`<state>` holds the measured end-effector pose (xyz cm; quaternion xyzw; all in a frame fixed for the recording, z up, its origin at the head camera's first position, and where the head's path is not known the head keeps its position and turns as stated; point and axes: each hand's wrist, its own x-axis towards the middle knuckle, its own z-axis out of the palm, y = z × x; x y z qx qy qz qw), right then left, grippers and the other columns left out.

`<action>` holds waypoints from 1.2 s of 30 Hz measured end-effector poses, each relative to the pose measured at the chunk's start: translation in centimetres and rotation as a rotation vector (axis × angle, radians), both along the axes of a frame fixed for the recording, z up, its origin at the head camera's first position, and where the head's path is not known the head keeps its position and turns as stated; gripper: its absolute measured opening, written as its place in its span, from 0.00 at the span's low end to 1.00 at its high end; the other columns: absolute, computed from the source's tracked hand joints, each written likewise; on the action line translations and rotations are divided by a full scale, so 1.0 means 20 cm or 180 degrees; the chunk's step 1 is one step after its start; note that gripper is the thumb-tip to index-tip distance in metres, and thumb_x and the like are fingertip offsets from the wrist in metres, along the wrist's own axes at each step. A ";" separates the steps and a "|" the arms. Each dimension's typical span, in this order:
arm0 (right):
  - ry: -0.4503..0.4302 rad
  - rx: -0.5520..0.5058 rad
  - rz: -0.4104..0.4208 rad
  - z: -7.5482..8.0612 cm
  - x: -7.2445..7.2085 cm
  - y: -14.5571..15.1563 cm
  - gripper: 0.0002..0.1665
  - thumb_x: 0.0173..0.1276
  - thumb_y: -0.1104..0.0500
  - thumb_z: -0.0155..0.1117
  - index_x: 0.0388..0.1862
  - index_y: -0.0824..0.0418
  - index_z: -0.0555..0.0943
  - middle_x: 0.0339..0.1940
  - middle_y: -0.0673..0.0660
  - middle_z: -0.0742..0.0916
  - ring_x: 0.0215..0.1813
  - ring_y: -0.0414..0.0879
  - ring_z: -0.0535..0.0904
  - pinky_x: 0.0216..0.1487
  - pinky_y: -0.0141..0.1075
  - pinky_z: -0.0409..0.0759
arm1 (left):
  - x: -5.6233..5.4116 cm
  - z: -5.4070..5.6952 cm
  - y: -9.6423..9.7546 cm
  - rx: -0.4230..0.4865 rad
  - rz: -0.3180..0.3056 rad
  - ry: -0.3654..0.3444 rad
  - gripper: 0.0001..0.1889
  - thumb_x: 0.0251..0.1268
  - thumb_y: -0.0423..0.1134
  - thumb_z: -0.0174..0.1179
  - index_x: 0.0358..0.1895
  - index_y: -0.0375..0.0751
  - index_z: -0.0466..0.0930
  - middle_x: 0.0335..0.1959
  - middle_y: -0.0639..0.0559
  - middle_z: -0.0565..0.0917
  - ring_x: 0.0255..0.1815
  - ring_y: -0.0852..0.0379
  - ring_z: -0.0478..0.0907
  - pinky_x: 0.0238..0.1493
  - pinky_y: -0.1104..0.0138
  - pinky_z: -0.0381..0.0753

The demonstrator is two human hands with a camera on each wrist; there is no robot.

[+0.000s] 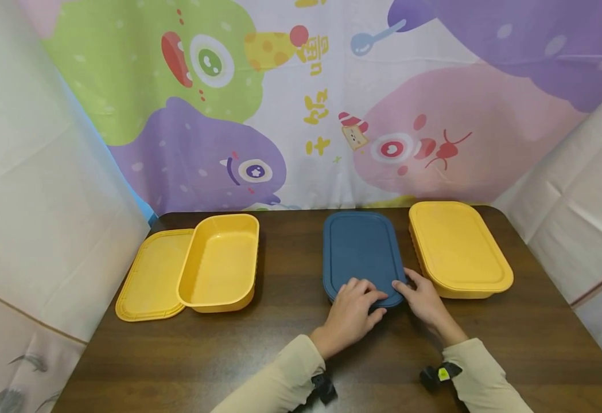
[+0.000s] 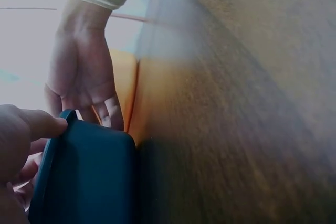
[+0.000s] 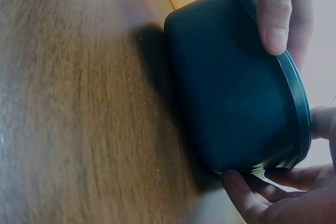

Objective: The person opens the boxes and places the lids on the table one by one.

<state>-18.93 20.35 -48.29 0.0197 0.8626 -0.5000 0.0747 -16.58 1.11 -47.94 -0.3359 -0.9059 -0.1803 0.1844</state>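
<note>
A blue lidded food container [image 1: 362,246] sits on the brown table between both hands. My left hand [image 1: 349,316] grips its near edge, fingers on the lid and thumb over the front rim. At the near right corner my right hand [image 1: 428,305] holds the container, thumb on top of the lid and the other fingers along the side. In the right wrist view, the right fingertips [image 3: 236,184] reach low on the container's wall. The lid [image 3: 296,90] lies on the container along the front rim.
To the right stands a yellow container [image 1: 458,246] with its lid on, close by the right hand. At the left an uncovered yellow container [image 1: 220,264] overlaps a yellow lid [image 1: 151,275]. A printed cartoon cloth [image 1: 311,189] hangs behind the wooden table [image 1: 187,367].
</note>
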 end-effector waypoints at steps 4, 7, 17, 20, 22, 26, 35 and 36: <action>0.0036 0.0001 0.0007 0.00 0.00 0.00 0.35 0.75 0.52 0.54 0.72 0.72 0.62 0.63 0.71 0.78 0.59 0.53 0.76 0.49 0.26 0.73 | -0.01 0.00 0.00 0.0046 0.0006 -0.0029 0.12 0.60 0.48 0.67 0.46 0.54 0.87 0.41 0.59 0.82 0.41 0.60 0.74 0.37 0.73 0.68; 0.0070 -0.0034 -0.0043 -0.01 0.01 0.01 0.35 0.75 0.51 0.55 0.71 0.71 0.64 0.63 0.71 0.78 0.60 0.55 0.78 0.48 0.24 0.74 | -0.01 0.00 0.00 0.0080 -0.0015 -0.0027 0.11 0.60 0.48 0.68 0.45 0.54 0.87 0.41 0.59 0.82 0.41 0.60 0.74 0.37 0.72 0.69; 0.0177 0.0088 -0.0034 -0.01 0.03 0.02 0.35 0.74 0.48 0.56 0.68 0.72 0.68 0.60 0.72 0.80 0.59 0.59 0.80 0.50 0.32 0.79 | -0.01 -0.01 0.01 0.0067 -0.0050 0.0134 0.10 0.59 0.48 0.68 0.44 0.54 0.86 0.40 0.60 0.82 0.41 0.61 0.75 0.37 0.74 0.68; 0.0185 0.0141 -0.0014 0.00 0.03 0.03 0.35 0.74 0.48 0.56 0.68 0.73 0.68 0.59 0.72 0.80 0.59 0.60 0.80 0.51 0.36 0.80 | -0.01 -0.02 0.00 0.0022 -0.0083 0.0152 0.10 0.60 0.48 0.68 0.44 0.54 0.86 0.40 0.60 0.82 0.41 0.61 0.75 0.37 0.74 0.68; 0.0186 0.0140 0.0005 0.00 0.03 0.03 0.35 0.74 0.48 0.56 0.68 0.74 0.67 0.59 0.73 0.81 0.58 0.59 0.80 0.51 0.37 0.81 | -0.02 -0.02 0.00 -0.0005 -0.0112 0.0155 0.10 0.60 0.47 0.67 0.45 0.54 0.86 0.41 0.60 0.82 0.41 0.61 0.75 0.37 0.74 0.69; 0.0171 0.0114 0.0067 0.00 0.04 0.04 0.36 0.74 0.47 0.56 0.68 0.73 0.67 0.58 0.72 0.81 0.56 0.56 0.82 0.48 0.37 0.82 | -0.02 -0.01 -0.01 -0.0023 -0.0157 0.0126 0.11 0.61 0.47 0.67 0.45 0.54 0.86 0.41 0.60 0.82 0.41 0.61 0.75 0.38 0.73 0.71; 0.0142 0.0234 0.0443 0.01 0.06 0.09 0.43 0.70 0.47 0.62 0.72 0.73 0.61 0.59 0.72 0.81 0.55 0.58 0.82 0.49 0.40 0.81 | -0.02 -0.01 0.00 -0.0059 -0.0215 0.0075 0.11 0.62 0.46 0.66 0.46 0.52 0.85 0.41 0.58 0.82 0.42 0.59 0.74 0.42 0.69 0.73; 0.0163 0.0233 0.0489 0.01 0.06 0.09 0.44 0.69 0.48 0.63 0.72 0.73 0.61 0.61 0.73 0.79 0.58 0.60 0.80 0.51 0.42 0.81 | -0.03 -0.01 -0.01 -0.0088 -0.0247 0.0074 0.11 0.62 0.45 0.66 0.46 0.51 0.85 0.42 0.58 0.82 0.42 0.59 0.74 0.43 0.69 0.74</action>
